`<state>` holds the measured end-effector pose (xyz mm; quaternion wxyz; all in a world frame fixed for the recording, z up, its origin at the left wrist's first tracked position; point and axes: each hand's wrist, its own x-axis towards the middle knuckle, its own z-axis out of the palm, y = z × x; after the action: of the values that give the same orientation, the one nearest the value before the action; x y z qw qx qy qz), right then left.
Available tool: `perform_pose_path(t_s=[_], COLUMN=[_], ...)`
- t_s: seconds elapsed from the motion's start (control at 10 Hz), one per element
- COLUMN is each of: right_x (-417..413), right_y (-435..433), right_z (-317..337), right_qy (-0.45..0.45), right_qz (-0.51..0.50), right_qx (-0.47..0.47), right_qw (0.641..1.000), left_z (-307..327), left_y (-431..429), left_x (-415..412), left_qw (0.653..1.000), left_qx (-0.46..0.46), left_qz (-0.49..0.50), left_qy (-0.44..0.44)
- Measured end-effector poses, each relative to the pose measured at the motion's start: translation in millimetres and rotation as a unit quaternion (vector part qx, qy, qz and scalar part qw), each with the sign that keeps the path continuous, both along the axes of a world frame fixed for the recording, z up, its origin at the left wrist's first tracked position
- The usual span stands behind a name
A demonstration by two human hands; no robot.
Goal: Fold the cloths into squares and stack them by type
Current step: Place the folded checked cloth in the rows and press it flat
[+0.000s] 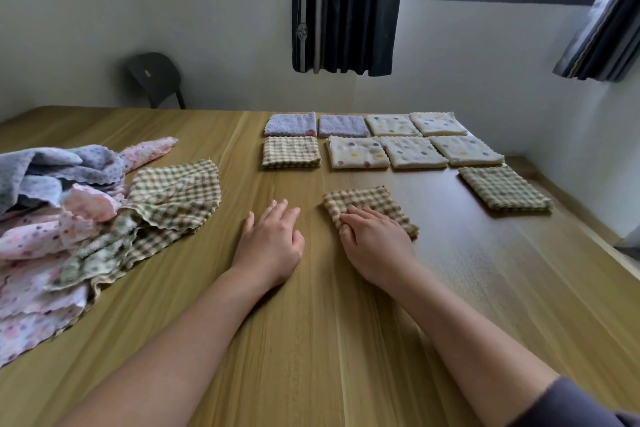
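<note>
Head view: a folded checked cloth (370, 208) is found lying square on the wooden table (311, 340), directly ahead of the person. The right hand (377, 243) is laid flat on its near half, fingers extended and pressed down, nothing being gripped; the pose is judged to serve to flatten the last fold and keep the layers from springing open. The left hand (270, 246) is rested palm-down on bare wood just left of the cloth, open and holding nothing, apart from the fabric; it appears placed to go toward the unfolded heap.

Beyond the cloth, finished squares are set out in rows toward the far edge. Two lilac squares (315, 125) are placed side by side at the far left, five cream spotted squares (412, 142) are grouped to their right in two rows, and one checked square (291, 152) is set below the lilac pair. A further checked square (504, 188) is lying well apart at the right. Like patterns are mostly kept together, which is judged a sorting by type; whether any square is a stack of several cannot be told.

At the left, an unfolded heap (52, 218) of pink, grey-blue and checked cloths is left crumpled, an open checked cloth (180, 191) lying nearest the left hand. The work is judged partly done, the checked squares not yet gathered.
</note>
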<state>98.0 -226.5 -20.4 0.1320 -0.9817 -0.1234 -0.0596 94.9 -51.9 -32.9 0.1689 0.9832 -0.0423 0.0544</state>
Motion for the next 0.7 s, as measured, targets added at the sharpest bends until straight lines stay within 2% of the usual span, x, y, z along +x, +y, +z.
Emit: perform_pose_path(t_s=[0.2,0.7], right_x=[33.9,74.4], right_y=[-38.3,-88.7], right_z=[-3.4,2.4], right_qy=[0.059,0.106], right_qz=[-0.076,-0.117], right_qx=[-0.018,-0.026], right_qw=[0.995,0.987], left_z=[-0.1,-0.3], left_y=[0.4,1.4], left_x=[-0.2,-0.2], left_qw=[1.0,1.0], left_qx=[0.001,0.001], left_qz=[0.003,0.005], left_qy=[0.009,0.012])
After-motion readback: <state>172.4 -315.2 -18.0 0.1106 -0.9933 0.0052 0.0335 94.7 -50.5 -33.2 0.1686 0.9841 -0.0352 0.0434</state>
